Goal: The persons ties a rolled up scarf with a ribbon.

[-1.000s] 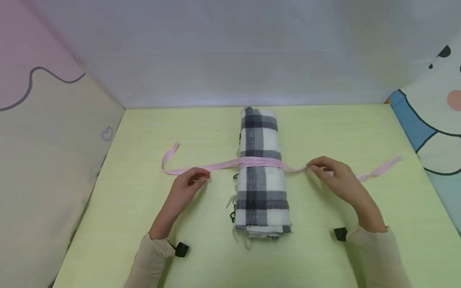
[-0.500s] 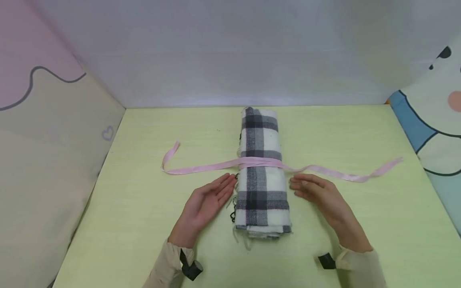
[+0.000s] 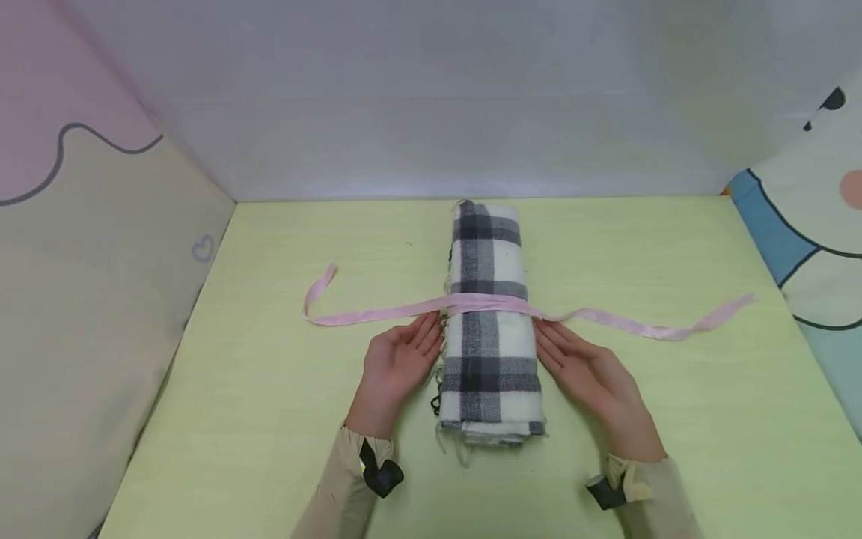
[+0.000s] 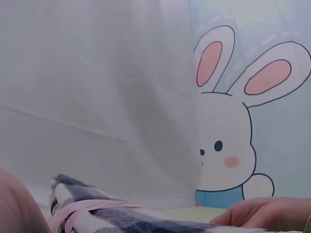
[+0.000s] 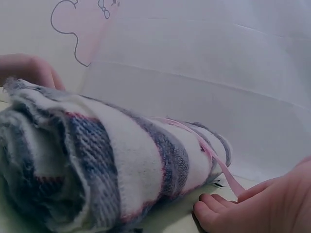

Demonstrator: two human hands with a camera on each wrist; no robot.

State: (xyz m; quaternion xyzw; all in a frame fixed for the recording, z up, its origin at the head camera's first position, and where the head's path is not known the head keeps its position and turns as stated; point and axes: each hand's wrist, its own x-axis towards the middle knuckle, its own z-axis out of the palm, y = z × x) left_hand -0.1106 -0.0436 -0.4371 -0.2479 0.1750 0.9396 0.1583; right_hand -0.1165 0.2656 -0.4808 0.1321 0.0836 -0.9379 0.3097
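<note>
A rolled plaid cloth (image 3: 480, 352), grey, black and white, lies lengthwise on the pale green table. Around its middle runs a pink ribbon (image 3: 488, 302), whose loose ends stretch out to both sides. My left hand (image 3: 397, 370) lies palm up with straight fingers at the cloth's left edge. On the opposite side, my right hand (image 3: 595, 382) has its straight fingertips at the right edge, just under the ribbon. The right wrist view shows the roll's layered end (image 5: 43, 170) and the right hand (image 5: 262, 208) beside the ribbon. Whether fingertips reach beneath the cloth is hard to tell.
The table (image 3: 269, 389) meets a pale curtain (image 3: 431, 120) at its back edge. Printed cloth panels stand at both sides; a rabbit figure (image 4: 226, 141) shows in the left wrist view. Dark fringe (image 3: 435, 405) hangs along the roll's left side.
The right hand has let go of the ribbon. Both hands have moved inward to the roll's sides, their fingers straightened and palms turned up. Roll and ribbon stay nearly as they were.
</note>
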